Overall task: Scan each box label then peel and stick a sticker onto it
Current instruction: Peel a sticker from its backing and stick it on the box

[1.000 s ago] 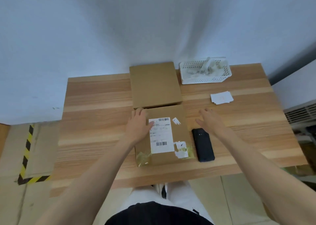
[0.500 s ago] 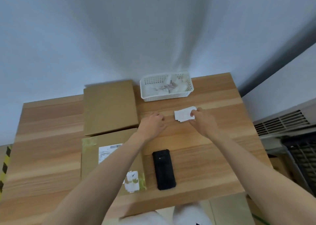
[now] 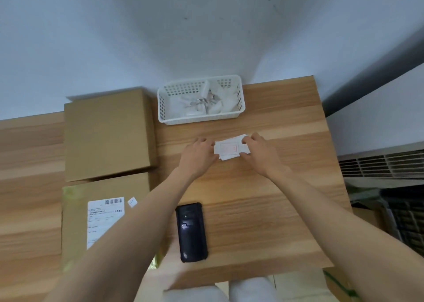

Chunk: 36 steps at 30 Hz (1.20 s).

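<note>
box label [image 3: 104, 221]: barcode, print too blurred to read | sticker sheet [image 3: 230, 149]: red frame, unreadable

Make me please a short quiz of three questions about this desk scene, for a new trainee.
1. True or false: the black handheld scanner is held in the left hand.
2. Which item do both hands touch? A) the white plastic basket B) the small stack of white sticker sheets C) the plain brown cardboard box
3. Fill in: the white shipping label sits on the ____ cardboard box.

Key: 1 false; 2 B; 3 nearer. The right hand grips the stack too.
</note>
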Available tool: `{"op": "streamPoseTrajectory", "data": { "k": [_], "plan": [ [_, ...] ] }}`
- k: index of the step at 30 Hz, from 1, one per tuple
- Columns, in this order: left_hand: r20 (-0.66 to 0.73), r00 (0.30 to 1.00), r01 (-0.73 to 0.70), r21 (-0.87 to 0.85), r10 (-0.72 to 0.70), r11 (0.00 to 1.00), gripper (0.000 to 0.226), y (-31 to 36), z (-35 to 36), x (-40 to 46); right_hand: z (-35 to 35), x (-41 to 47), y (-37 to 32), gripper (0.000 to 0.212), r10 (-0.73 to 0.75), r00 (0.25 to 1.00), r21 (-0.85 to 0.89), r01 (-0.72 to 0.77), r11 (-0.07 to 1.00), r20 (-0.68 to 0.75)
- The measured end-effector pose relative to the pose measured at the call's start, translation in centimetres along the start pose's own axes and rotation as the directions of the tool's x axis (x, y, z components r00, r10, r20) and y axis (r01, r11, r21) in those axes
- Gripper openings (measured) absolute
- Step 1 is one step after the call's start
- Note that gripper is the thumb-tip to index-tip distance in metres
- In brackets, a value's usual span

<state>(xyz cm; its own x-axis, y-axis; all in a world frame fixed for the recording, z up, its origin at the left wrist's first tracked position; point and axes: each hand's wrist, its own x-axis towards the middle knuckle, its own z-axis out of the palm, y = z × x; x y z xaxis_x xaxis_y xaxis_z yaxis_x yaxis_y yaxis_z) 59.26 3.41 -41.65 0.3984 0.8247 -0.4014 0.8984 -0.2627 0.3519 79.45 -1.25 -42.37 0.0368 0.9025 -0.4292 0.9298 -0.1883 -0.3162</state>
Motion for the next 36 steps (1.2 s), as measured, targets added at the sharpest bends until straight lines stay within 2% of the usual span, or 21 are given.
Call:
{"op": "streamPoseTrajectory", "data": {
  "k": [6, 12, 19, 24, 26, 28, 30, 32, 36],
  "plan": [
    [0.030, 0.998, 0.054, 0.011, -0.055, 0.998, 0.051, 0.0, 1.6, 2.5, 1.6, 2.3, 1.2, 0.051, -0.004, 0.999, 0.010, 0.003, 1.000, 0.042],
    [-0.002, 0.998, 0.066, -0.004, -0.066, 0.998, 0.036, -0.5, 3.1, 3.1, 2.7, 2.8, 1.8, 0.049, -0.006, 0.999, -0.012, 0.007, 1.000, 0.041],
    [-0.057, 0.991, 0.107, -0.190, -0.120, 0.976, 0.006, -0.6, 3.2, 3.4, 3.0, 3.1, 1.6, 0.028, -0.024, 0.999, 0.059, 0.026, 0.998, -0.030],
    [0.027, 0.985, 0.165, -0.417, -0.169, 0.894, 0.002, -0.9, 2.7, 3.6, 2.6, 3.1, 0.9, 0.021, 0.050, 0.998, 0.219, -0.040, 0.975, -0.039],
    [0.032, 0.984, 0.170, -0.502, -0.178, 0.848, 0.007, -0.9, 1.9, 3.2, 2.3, 2.9, 0.6, 0.020, 0.118, 0.993, 0.396, -0.102, 0.913, -0.016],
    [0.025, 0.982, 0.168, -0.570, -0.187, 0.805, 0.012, -0.9, 0.7, 2.5, 1.8, 2.7, 0.1, 0.021, 0.210, 0.978, 0.616, -0.174, 0.768, 0.014],
    [0.012, 0.980, 0.163, -0.620, -0.198, 0.768, 0.017, -0.8, -0.9, 1.3, 1.0, 2.2, -0.9, 0.026, 0.282, 0.958, 0.760, -0.217, 0.612, 0.047],
    [-0.022, 0.976, 0.154, -0.645, -0.219, 0.749, 0.020, -0.7, -2.9, -0.3, -0.4, 1.2, -2.4, 0.025, 0.285, 0.956, 0.831, -0.210, 0.515, 0.066],
    [-0.131, 0.965, 0.073, -0.697, -0.227, 0.714, 0.016, -0.9, -7.6, -4.0, -3.8, -2.5, -6.3, 0.005, 0.241, 0.970, 0.920, -0.133, 0.369, 0.044]
  ]
}}
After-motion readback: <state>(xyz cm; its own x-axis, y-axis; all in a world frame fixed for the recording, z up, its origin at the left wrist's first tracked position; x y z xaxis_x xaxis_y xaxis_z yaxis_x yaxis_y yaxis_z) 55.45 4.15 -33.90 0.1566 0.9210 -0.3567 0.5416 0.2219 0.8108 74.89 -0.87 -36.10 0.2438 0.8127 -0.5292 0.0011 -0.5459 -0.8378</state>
